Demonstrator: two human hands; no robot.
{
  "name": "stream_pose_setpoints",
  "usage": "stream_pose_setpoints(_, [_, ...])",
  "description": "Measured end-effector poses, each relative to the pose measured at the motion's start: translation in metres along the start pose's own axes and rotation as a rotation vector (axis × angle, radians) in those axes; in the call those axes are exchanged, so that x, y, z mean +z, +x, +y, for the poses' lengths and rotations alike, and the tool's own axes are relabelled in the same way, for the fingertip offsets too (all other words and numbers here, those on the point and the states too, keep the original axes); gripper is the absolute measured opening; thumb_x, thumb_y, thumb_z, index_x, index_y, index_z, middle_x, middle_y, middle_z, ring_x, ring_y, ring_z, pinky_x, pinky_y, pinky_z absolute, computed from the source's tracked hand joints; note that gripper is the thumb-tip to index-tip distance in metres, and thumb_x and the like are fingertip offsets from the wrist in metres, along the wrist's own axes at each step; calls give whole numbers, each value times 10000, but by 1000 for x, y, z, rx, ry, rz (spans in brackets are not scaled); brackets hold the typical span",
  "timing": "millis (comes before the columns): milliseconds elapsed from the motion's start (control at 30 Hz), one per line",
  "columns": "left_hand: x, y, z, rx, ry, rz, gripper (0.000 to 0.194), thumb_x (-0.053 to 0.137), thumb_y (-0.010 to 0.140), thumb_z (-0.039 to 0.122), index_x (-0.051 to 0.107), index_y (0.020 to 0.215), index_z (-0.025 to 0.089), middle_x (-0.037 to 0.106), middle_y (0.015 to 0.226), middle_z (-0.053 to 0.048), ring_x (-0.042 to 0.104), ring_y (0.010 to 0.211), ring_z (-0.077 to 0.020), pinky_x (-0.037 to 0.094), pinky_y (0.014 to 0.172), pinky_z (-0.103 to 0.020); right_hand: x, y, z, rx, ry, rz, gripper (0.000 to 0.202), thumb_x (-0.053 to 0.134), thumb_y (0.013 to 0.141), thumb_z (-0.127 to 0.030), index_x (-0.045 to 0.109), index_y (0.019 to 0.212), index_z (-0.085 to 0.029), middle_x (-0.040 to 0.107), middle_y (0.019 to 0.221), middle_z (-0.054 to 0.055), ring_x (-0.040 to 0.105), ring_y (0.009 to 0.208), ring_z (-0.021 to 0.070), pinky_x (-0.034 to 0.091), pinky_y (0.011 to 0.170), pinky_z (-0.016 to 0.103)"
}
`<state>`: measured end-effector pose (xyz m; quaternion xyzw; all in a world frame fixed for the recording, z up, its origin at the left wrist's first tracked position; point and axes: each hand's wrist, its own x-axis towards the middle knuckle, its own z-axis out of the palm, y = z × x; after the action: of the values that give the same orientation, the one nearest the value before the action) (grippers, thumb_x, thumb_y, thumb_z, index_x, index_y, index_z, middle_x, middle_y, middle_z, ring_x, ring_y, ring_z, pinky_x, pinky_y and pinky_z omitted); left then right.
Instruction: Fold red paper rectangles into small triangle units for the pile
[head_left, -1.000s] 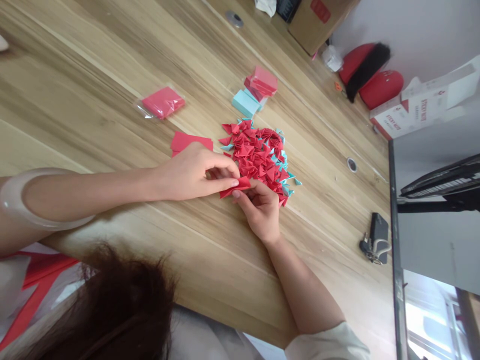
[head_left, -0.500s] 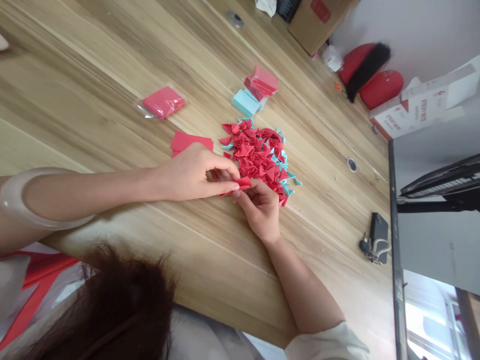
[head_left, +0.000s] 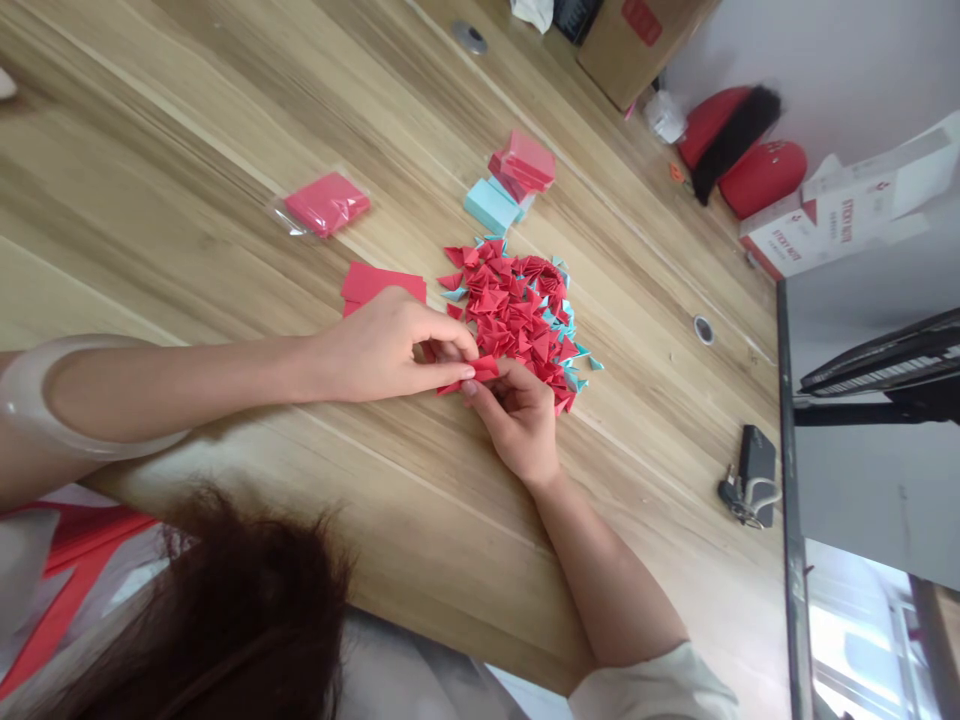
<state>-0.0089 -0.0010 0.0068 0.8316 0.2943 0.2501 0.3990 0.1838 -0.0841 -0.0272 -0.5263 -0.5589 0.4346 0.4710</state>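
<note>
At the far left, a pale object (head_left: 6, 85) too cropped to identify lies on the wood-grained table (head_left: 150, 150), whose light and brown streaks run diagonally. Below it, a whitish bangle (head_left: 16, 400) rings the left forearm, and dark hair (head_left: 225, 620) fills the lower corner. A clear packet of red paper (head_left: 328, 205) lies apart above loose red sheets (head_left: 379, 283), partly hidden by the left hand (head_left: 382, 345). That hand pinches a small folded red paper (head_left: 486, 368) between thumb and fingers; the right hand (head_left: 517, 415) grips its other side, just below a pile of red and pale blue folded pieces (head_left: 502, 310). Beyond the pile sit a pale blue stack (head_left: 491, 206) and a red stack (head_left: 525, 162), with a round metal disc (head_left: 469, 38) farther up. Rightward come a cardboard box (head_left: 637, 45), a red object (head_left: 763, 170) crossed by a black furry strip (head_left: 739, 140), and a white box (head_left: 832, 225) printed "STICKY NOTE" against a pale wall (head_left: 840, 60). Nearer, keys (head_left: 746, 505) rest against a black block (head_left: 757, 455) by the table's dark edging (head_left: 795, 480); past it, a bright area (head_left: 855, 620) glares at lower right.
</note>
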Motion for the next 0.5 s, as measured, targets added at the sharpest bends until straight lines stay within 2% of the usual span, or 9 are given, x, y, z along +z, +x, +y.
stream_pose_setpoints(300, [-1,0,0,6,7,-4,222,629,905,364,785,916,207,805,812,20,713,722,-84,465,672,-164,0,-1,1,-16,-7,-11,367,772,898,-588,718,866,-227,678,695,-5,561,597,116,454,530,255])
stream_pose_setpoints(500, [3,3,-10,36,4,-25,263,604,899,410,772,879,209,791,786,22,657,656,-73,409,627,-185,0,-1,0,-11,-21,-13,339,778,895,-559,725,877,-225,691,708,-2,574,607,119,470,543,255])
